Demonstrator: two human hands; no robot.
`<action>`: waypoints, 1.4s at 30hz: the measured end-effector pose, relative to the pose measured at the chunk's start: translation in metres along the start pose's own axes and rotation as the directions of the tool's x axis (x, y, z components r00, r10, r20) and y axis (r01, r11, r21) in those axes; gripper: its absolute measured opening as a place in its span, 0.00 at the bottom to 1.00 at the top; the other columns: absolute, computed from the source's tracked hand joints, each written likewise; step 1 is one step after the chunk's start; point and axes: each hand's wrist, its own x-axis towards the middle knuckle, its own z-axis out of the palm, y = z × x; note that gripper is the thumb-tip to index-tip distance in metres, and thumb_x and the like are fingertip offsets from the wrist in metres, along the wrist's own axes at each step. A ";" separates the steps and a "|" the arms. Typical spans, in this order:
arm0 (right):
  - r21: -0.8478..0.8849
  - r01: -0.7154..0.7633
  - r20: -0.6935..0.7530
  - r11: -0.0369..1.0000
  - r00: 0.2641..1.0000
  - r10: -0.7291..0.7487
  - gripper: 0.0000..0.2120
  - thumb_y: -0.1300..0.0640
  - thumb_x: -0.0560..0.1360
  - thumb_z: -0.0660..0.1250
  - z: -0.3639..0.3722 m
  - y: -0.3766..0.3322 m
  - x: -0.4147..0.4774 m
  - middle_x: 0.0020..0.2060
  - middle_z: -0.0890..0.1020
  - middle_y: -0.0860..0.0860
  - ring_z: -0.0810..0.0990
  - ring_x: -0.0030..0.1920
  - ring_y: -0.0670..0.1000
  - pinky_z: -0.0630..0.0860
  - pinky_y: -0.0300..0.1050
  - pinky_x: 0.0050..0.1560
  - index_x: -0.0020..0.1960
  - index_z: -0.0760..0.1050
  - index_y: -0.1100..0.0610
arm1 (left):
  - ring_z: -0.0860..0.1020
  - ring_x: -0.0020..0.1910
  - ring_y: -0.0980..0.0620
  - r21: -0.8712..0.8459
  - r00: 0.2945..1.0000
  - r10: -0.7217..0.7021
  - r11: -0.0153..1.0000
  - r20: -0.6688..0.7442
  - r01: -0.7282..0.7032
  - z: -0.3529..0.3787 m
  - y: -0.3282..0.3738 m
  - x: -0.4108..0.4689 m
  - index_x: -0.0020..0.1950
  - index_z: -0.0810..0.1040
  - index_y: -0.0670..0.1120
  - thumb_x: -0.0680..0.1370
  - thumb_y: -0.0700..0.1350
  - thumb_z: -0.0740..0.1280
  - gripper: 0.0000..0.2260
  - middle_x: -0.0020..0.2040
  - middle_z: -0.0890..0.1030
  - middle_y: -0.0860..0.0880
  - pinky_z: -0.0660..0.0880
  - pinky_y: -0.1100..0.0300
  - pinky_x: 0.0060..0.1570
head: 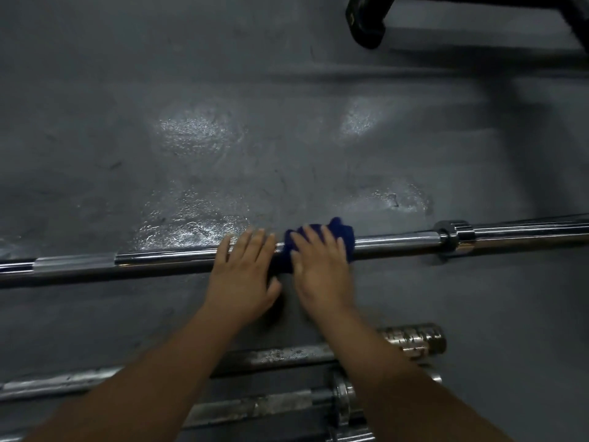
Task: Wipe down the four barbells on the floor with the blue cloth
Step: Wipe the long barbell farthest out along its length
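On the grey floor, just below frame centre, the chrome barbell is lying from 9 o'clock to 3 o'clock. The right grip is pressing the blue cloth down onto the shaft, with fingers nearly straight and spread over the fabric, not wrapping the bar. The left grip is resting just at 9 o'clock of the cloth, fingers flat across bare steel and holding nothing.

Risks, as judged:
- Neither grip is closing round the shaft, so a hard stroke may set the bar rolling toward 12 or 6 o'clock.
- The cloth is sitting bunched on the top of the bar only. The underside is probably going unwiped unless the bar gets turned.
- Flat fingers are giving weak hold, so the cloth may slide out from under them mid-stroke.
- The collar is standing at 3 o'clock of the cloth, and a long pass that way may be driving fingertips into it.
- Two more barbells are lying at 6 o'clock under the forearms, a rust-spotted barbell and a dull barbell. Their grime may be transferring to the cloth and then onto clean chrome. A fourth bar is not clearly showing.

Glossy patches are showing on the floor, and I cannot tell whether they are wet.

Containers: none in view. A black frame is sitting at 1 o'clock.
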 end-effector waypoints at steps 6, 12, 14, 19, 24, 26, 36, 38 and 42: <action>-0.033 0.106 0.025 0.994 0.994 -0.105 0.22 0.51 0.78 0.53 -0.008 0.056 0.012 0.64 0.77 0.52 0.74 0.65 0.58 0.69 0.56 0.67 0.68 0.74 0.54 | 0.67 0.73 0.44 0.030 0.998 0.068 0.997 0.006 -0.068 -0.002 -0.021 -0.016 0.76 0.67 0.44 0.70 0.57 0.57 0.35 0.74 0.70 0.45 0.57 0.45 0.73; 0.011 -0.130 0.030 0.991 0.991 0.130 0.19 0.52 0.82 0.54 -0.005 0.006 -0.002 0.71 0.72 0.50 0.64 0.74 0.59 0.59 0.59 0.72 0.69 0.73 0.51 | 0.65 0.75 0.44 0.015 0.993 0.112 0.994 0.039 -0.113 -0.002 -0.027 -0.024 0.78 0.64 0.44 0.68 0.57 0.56 0.39 0.76 0.67 0.45 0.57 0.44 0.75; 0.009 0.008 0.131 1.000 0.991 -0.009 0.20 0.51 0.82 0.54 0.002 -0.027 -0.011 0.74 0.67 0.48 0.60 0.76 0.56 0.54 0.57 0.75 0.73 0.68 0.49 | 0.66 0.75 0.43 0.024 0.992 0.117 0.993 0.039 -0.118 -0.001 -0.028 -0.026 0.77 0.65 0.44 0.68 0.56 0.56 0.39 0.77 0.66 0.44 0.57 0.43 0.74; -0.075 0.172 0.153 0.982 0.975 -0.160 0.25 0.44 0.81 0.45 0.004 -0.001 -0.016 0.77 0.62 0.47 0.56 0.78 0.53 0.49 0.52 0.76 0.77 0.60 0.46 | 0.59 0.78 0.42 0.096 1.000 0.020 0.995 0.002 -0.020 0.005 -0.048 -0.039 0.80 0.60 0.47 0.72 0.59 0.59 0.37 0.79 0.61 0.45 0.54 0.39 0.74; -0.080 0.116 0.115 0.990 0.988 -0.107 0.26 0.42 0.81 0.46 0.012 -0.012 -0.001 0.76 0.64 0.49 0.56 0.78 0.54 0.51 0.55 0.77 0.76 0.61 0.48 | 0.58 0.78 0.43 0.087 1.000 0.003 0.996 -0.004 -0.003 0.005 -0.050 -0.032 0.80 0.60 0.47 0.74 0.62 0.57 0.36 0.80 0.60 0.45 0.51 0.37 0.75; -0.093 0.092 0.104 0.991 0.991 -0.082 0.26 0.42 0.81 0.45 0.013 -0.017 0.017 0.74 0.67 0.50 0.59 0.76 0.56 0.55 0.56 0.76 0.75 0.65 0.49 | 0.59 0.78 0.42 0.058 0.999 -0.030 0.998 -0.020 0.031 0.003 -0.047 -0.025 0.79 0.63 0.46 0.73 0.61 0.58 0.36 0.79 0.61 0.44 0.54 0.36 0.74; -0.026 -0.026 0.219 0.999 0.975 0.031 0.18 0.50 0.83 0.50 0.014 -0.037 0.104 0.66 0.75 0.51 0.73 0.64 0.55 0.65 0.50 0.62 0.62 0.76 0.52 | 0.56 0.79 0.44 0.020 0.989 -0.139 0.990 -0.052 0.140 -0.006 -0.057 -0.027 0.79 0.59 0.43 0.73 0.59 0.53 0.37 0.80 0.58 0.43 0.54 0.40 0.75; -0.057 -0.029 0.041 0.998 0.999 0.031 0.14 0.51 0.82 0.54 0.015 -0.049 0.083 0.49 0.82 0.51 0.77 0.49 0.55 0.67 0.49 0.51 0.51 0.78 0.53 | 0.54 0.80 0.45 0.015 0.990 -0.139 0.990 -0.035 0.139 -0.008 -0.060 -0.024 0.80 0.57 0.43 0.73 0.60 0.50 0.38 0.81 0.56 0.44 0.52 0.40 0.76; 0.044 0.112 -0.127 0.993 0.986 -0.106 0.04 0.54 0.78 0.66 0.025 -0.068 0.035 0.43 0.81 0.47 0.76 0.44 0.51 0.72 0.50 0.50 0.50 0.79 0.51 | 0.57 0.79 0.45 0.026 0.993 -0.111 0.993 -0.035 0.112 -0.005 -0.064 -0.024 0.80 0.59 0.43 0.72 0.59 0.53 0.38 0.80 0.58 0.44 0.55 0.40 0.75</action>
